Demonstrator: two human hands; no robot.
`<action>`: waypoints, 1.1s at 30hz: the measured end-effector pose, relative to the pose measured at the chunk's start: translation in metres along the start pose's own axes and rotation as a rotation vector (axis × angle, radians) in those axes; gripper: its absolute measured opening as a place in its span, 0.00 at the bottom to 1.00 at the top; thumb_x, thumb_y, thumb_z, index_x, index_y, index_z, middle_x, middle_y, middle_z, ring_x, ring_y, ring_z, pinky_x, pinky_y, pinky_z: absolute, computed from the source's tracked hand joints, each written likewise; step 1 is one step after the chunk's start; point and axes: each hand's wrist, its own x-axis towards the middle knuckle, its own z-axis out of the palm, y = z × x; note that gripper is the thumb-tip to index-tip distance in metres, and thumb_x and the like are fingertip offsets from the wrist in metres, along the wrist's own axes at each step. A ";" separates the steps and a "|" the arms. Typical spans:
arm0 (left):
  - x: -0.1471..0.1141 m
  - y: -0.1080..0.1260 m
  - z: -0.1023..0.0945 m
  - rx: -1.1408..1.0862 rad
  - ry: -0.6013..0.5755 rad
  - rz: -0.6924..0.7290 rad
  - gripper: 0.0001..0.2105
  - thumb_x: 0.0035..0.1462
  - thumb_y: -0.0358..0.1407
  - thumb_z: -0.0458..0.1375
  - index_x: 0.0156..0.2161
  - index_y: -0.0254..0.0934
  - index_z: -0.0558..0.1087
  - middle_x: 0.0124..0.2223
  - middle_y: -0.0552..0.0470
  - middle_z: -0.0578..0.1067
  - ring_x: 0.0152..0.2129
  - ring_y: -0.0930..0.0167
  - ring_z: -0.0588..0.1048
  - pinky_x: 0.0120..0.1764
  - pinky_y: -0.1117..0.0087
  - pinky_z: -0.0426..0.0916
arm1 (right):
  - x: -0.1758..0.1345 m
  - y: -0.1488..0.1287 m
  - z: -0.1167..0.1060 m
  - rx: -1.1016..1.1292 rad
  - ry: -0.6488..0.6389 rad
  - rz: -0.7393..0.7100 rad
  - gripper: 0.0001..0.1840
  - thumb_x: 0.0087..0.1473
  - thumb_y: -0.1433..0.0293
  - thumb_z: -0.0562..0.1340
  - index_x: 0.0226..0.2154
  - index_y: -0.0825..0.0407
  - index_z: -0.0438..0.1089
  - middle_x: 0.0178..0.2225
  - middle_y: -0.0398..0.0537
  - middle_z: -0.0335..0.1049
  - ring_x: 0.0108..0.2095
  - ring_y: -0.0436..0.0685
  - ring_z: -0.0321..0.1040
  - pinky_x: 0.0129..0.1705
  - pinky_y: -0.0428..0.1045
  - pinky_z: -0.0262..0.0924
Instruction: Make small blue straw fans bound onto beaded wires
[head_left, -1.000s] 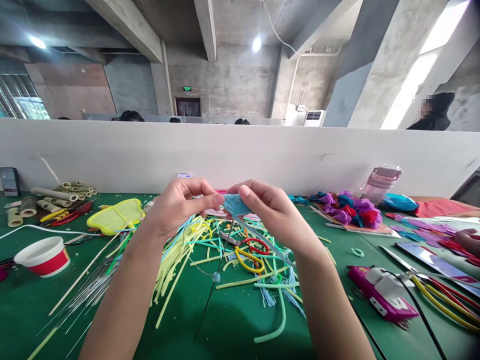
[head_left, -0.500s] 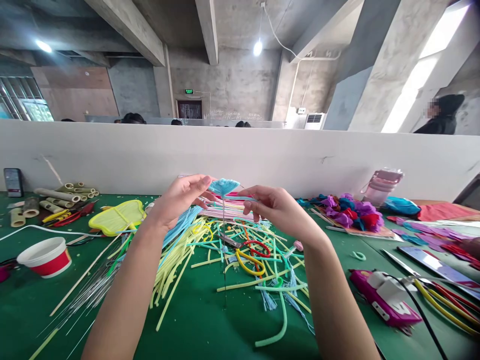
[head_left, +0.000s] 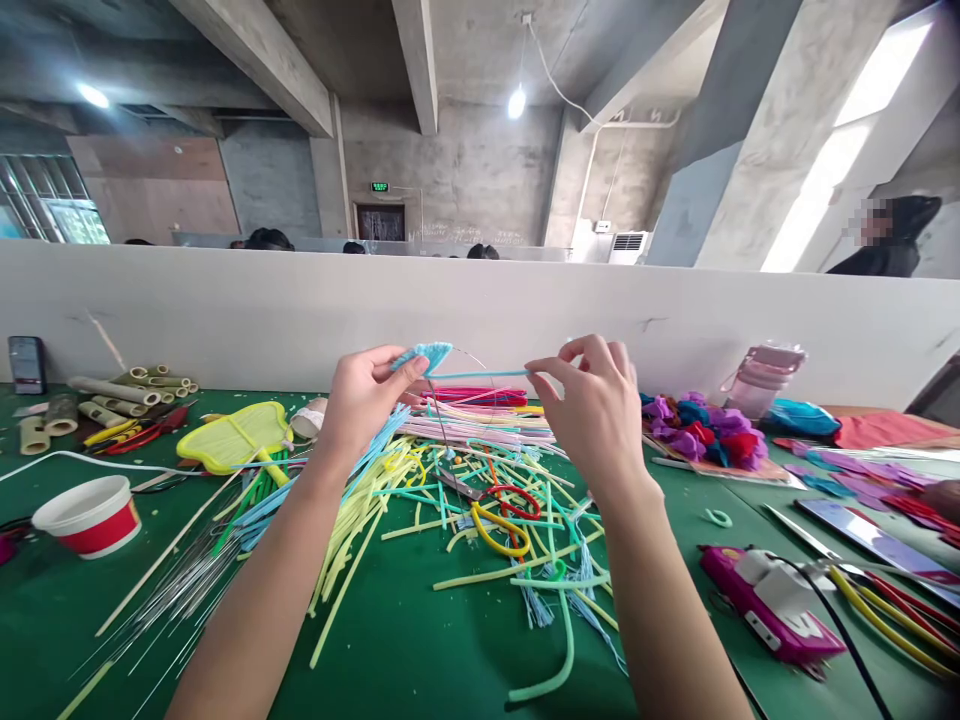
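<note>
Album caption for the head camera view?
Left hand holds a blue fan-shaped piece; a blue strand stretches to the right hand.

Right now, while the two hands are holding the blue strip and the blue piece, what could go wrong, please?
The blue strip runs straight between the hands; pulled too hard, it might slip from the right hand or loosen at the blue piece, which the left hand pinches. Also, the thin wire hanging below the piece could catch on the yellow strips or the scissors if the hands come lower.
</note>
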 end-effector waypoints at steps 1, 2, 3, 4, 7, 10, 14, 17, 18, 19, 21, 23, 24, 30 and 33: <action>0.000 -0.001 0.000 0.022 0.007 0.013 0.19 0.51 0.46 0.69 0.42 0.34 0.79 0.32 0.45 0.82 0.30 0.62 0.82 0.28 0.69 0.77 | 0.000 -0.001 0.001 0.056 -0.028 0.015 0.10 0.59 0.71 0.60 0.38 0.49 0.79 0.38 0.54 0.73 0.40 0.63 0.67 0.39 0.56 0.57; -0.001 -0.001 0.001 0.049 0.014 0.027 0.19 0.51 0.46 0.68 0.43 0.34 0.79 0.32 0.46 0.82 0.30 0.62 0.82 0.28 0.69 0.78 | 0.000 -0.004 0.001 0.133 -0.062 0.027 0.10 0.59 0.72 0.60 0.38 0.49 0.79 0.35 0.51 0.74 0.35 0.59 0.67 0.37 0.54 0.58; -0.001 -0.002 0.001 0.077 0.023 0.040 0.20 0.51 0.46 0.68 0.44 0.34 0.78 0.32 0.47 0.83 0.30 0.62 0.82 0.28 0.69 0.78 | 0.000 -0.006 0.001 0.222 -0.095 0.033 0.10 0.59 0.72 0.60 0.38 0.49 0.78 0.33 0.49 0.74 0.32 0.57 0.67 0.35 0.52 0.59; -0.002 -0.002 0.001 0.101 0.032 0.051 0.19 0.51 0.46 0.68 0.45 0.35 0.78 0.32 0.47 0.83 0.30 0.63 0.82 0.28 0.69 0.77 | 0.000 -0.009 0.000 0.312 -0.123 0.031 0.10 0.58 0.73 0.60 0.37 0.49 0.77 0.31 0.47 0.74 0.30 0.55 0.67 0.35 0.51 0.59; -0.002 -0.001 0.001 0.122 0.044 0.063 0.18 0.52 0.45 0.67 0.45 0.35 0.79 0.34 0.47 0.83 0.29 0.64 0.82 0.28 0.71 0.77 | -0.002 -0.017 -0.005 0.535 -0.185 0.003 0.08 0.56 0.73 0.61 0.35 0.49 0.76 0.30 0.44 0.73 0.30 0.52 0.68 0.34 0.49 0.61; -0.002 -0.001 0.001 0.098 0.069 0.070 0.19 0.53 0.46 0.67 0.45 0.34 0.78 0.34 0.45 0.83 0.29 0.64 0.82 0.28 0.71 0.77 | -0.004 -0.025 -0.013 0.678 -0.279 -0.025 0.06 0.56 0.71 0.62 0.35 0.49 0.75 0.27 0.41 0.71 0.27 0.51 0.65 0.32 0.48 0.60; 0.000 -0.002 0.001 0.067 0.109 0.072 0.21 0.51 0.47 0.67 0.45 0.33 0.78 0.33 0.45 0.83 0.28 0.65 0.81 0.28 0.70 0.76 | -0.007 -0.035 -0.018 0.756 -0.359 -0.074 0.05 0.57 0.68 0.63 0.35 0.50 0.75 0.27 0.42 0.72 0.26 0.50 0.64 0.31 0.48 0.60; 0.001 -0.006 0.001 0.059 0.137 0.099 0.22 0.50 0.48 0.68 0.44 0.33 0.78 0.34 0.44 0.83 0.28 0.65 0.81 0.29 0.70 0.76 | -0.008 -0.043 -0.019 0.779 -0.380 -0.112 0.05 0.57 0.67 0.63 0.35 0.50 0.75 0.26 0.42 0.71 0.26 0.49 0.64 0.31 0.48 0.60; 0.002 -0.007 0.001 0.065 0.147 0.110 0.22 0.49 0.48 0.69 0.45 0.33 0.78 0.35 0.44 0.83 0.28 0.65 0.81 0.30 0.70 0.76 | -0.009 -0.046 -0.018 0.787 -0.386 -0.125 0.05 0.57 0.68 0.63 0.35 0.50 0.75 0.26 0.42 0.71 0.26 0.49 0.64 0.31 0.48 0.60; 0.003 -0.009 0.000 0.073 0.155 0.120 0.22 0.50 0.48 0.68 0.45 0.34 0.78 0.35 0.44 0.83 0.28 0.65 0.81 0.30 0.70 0.76 | -0.010 -0.048 -0.018 0.797 -0.394 -0.139 0.05 0.57 0.68 0.63 0.35 0.50 0.75 0.27 0.42 0.71 0.26 0.49 0.64 0.31 0.48 0.60; 0.003 -0.010 0.000 0.086 0.163 0.138 0.22 0.51 0.48 0.68 0.45 0.34 0.78 0.36 0.44 0.83 0.28 0.65 0.81 0.30 0.70 0.75 | -0.011 -0.052 -0.016 0.815 -0.408 -0.161 0.04 0.58 0.69 0.63 0.35 0.50 0.74 0.27 0.41 0.71 0.26 0.49 0.64 0.31 0.47 0.60; 0.003 -0.009 0.001 0.079 0.160 0.150 0.21 0.52 0.47 0.67 0.45 0.34 0.78 0.36 0.43 0.83 0.28 0.66 0.81 0.30 0.71 0.74 | -0.012 -0.054 -0.013 0.825 -0.433 -0.170 0.05 0.58 0.69 0.62 0.36 0.50 0.74 0.27 0.41 0.71 0.27 0.49 0.65 0.31 0.47 0.60; 0.002 -0.009 0.002 0.069 0.154 0.150 0.21 0.52 0.47 0.67 0.45 0.33 0.78 0.36 0.43 0.83 0.28 0.66 0.81 0.30 0.71 0.74 | -0.012 -0.054 -0.012 0.828 -0.454 -0.168 0.05 0.58 0.69 0.62 0.36 0.50 0.74 0.27 0.41 0.71 0.27 0.49 0.65 0.31 0.47 0.60; -0.001 0.001 0.003 0.004 0.144 0.119 0.22 0.49 0.47 0.69 0.44 0.33 0.78 0.34 0.44 0.83 0.30 0.63 0.82 0.29 0.70 0.75 | -0.009 -0.042 0.006 0.801 -0.524 -0.071 0.07 0.59 0.67 0.61 0.39 0.50 0.74 0.30 0.44 0.74 0.29 0.51 0.69 0.33 0.48 0.63; 0.000 0.003 -0.001 -0.005 0.110 0.085 0.23 0.48 0.48 0.70 0.43 0.32 0.78 0.35 0.44 0.83 0.31 0.61 0.82 0.29 0.70 0.76 | -0.007 -0.030 0.008 0.768 -0.494 0.045 0.17 0.60 0.68 0.60 0.52 0.49 0.68 0.35 0.46 0.76 0.30 0.52 0.71 0.33 0.50 0.65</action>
